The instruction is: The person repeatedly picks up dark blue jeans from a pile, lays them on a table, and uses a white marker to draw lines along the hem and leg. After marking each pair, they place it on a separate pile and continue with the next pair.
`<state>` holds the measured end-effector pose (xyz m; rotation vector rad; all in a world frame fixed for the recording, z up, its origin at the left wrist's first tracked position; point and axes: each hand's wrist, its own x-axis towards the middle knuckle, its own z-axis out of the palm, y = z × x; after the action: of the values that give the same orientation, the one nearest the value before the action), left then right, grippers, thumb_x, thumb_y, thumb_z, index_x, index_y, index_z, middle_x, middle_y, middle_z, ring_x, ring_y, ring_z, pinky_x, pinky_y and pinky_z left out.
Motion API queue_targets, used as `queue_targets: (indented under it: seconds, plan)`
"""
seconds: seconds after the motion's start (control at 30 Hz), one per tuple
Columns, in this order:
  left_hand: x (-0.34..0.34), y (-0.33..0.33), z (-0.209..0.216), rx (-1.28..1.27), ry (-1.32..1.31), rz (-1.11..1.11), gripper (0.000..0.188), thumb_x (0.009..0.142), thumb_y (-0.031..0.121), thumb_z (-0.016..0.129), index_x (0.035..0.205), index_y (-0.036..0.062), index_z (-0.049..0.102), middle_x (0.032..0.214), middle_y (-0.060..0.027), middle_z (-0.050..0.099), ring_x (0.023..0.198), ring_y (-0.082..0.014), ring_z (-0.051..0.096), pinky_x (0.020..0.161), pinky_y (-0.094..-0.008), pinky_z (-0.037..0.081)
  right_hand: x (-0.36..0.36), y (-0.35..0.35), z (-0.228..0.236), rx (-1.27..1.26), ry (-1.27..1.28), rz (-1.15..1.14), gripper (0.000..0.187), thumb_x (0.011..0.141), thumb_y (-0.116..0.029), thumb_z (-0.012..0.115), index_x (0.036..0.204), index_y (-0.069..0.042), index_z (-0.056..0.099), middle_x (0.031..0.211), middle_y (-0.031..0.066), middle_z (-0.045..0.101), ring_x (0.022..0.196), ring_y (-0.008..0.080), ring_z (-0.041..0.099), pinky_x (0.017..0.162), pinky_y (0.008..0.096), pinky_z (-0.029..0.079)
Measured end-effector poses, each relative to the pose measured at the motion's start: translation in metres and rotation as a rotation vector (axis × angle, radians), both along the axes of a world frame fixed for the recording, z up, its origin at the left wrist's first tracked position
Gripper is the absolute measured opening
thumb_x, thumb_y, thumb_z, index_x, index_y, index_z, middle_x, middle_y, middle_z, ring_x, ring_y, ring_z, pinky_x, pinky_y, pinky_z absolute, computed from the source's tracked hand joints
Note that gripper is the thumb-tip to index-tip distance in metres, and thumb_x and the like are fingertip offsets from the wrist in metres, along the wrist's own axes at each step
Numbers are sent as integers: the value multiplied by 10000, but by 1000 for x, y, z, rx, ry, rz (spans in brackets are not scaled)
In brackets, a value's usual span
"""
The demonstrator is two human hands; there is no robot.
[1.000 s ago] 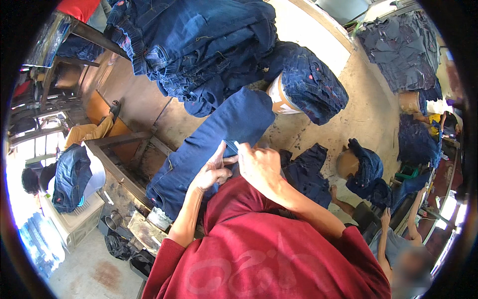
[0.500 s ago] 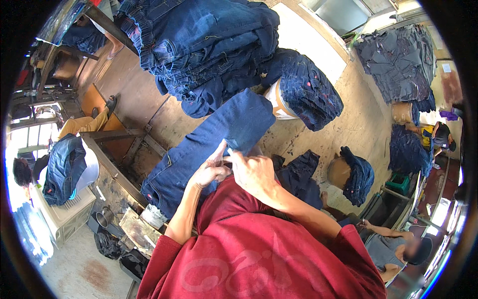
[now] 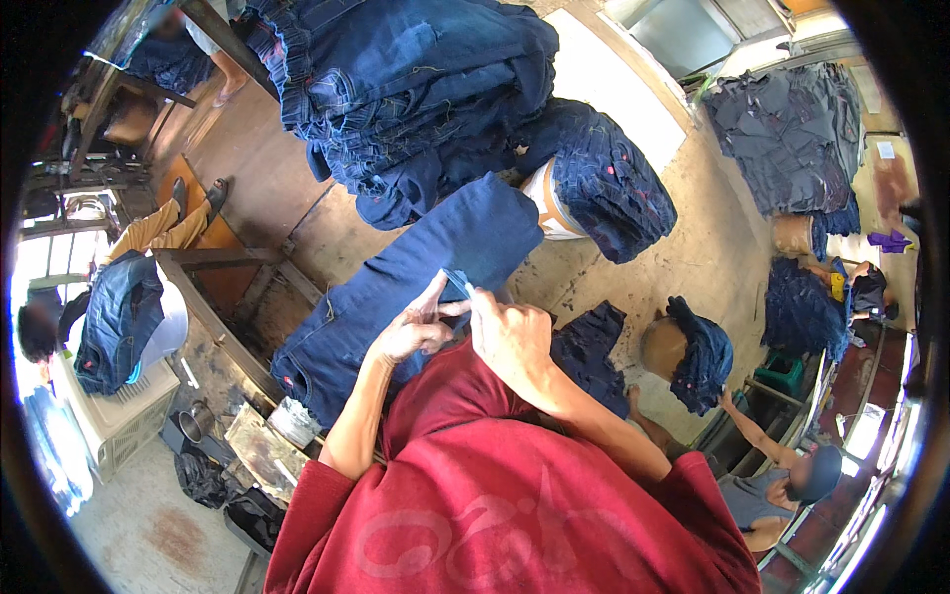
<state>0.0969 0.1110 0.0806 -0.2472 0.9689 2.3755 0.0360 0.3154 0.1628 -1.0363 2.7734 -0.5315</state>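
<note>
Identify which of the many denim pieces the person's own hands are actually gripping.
The long blue jeans leg stretched diagonally before them: left hand and right hand pinch its edge. The other heaps lie untouched.

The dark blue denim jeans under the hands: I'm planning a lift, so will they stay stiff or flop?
The dark blue denim jeans would probably flop: they drape over the bench edge. The left hand and right hand pinch a fold, so the cloth bends readily. Thick denim, likely fairly heavy.
</note>
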Motion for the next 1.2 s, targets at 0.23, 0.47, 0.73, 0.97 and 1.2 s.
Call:
queue_targets:
  seconds: [0.23,0.47,0.73,0.97,1.2]
  plan:
    - [0,-1,-4,12,-45,-4,1230,837,-142,569,1799,293,-61,1614,-186,602,555,-46,388,497,-238,330,2,11,3,-15,24,10,302,953,-182,690,1225,-54,712,622,98,718,503,279,712,498,437,579]
    - [-2,-3,2,-19,-52,-32,1215,847,-144,567,1801,275,-59,1639,-195,572,581,-53,426,517,-245,368,1,7,-2,40,11,22,327,937,-181,702,1250,-89,728,612,106,710,503,289,717,495,442,582]
    - [-4,-7,1,-57,-18,-55,1208,841,-149,556,1804,265,-44,1660,-184,551,645,-58,449,560,-244,416,2,2,-1,-85,2,20,254,1003,-208,682,1239,-123,723,567,92,674,483,293,705,471,454,575]
    - [-2,-4,-14,-22,-23,-35,1240,816,-119,598,1804,295,-25,1551,-176,634,604,-63,416,539,-235,384,3,-8,0,7,31,-56,225,1000,-189,677,1206,-108,716,614,110,714,509,289,729,489,451,593]
    - [2,-7,-21,-11,-20,-45,1218,820,-156,544,1806,285,-18,1575,-189,615,629,-67,438,560,-237,406,-2,-17,-5,-19,76,-44,221,1002,-199,716,1215,-139,709,608,80,694,508,277,717,484,427,569]
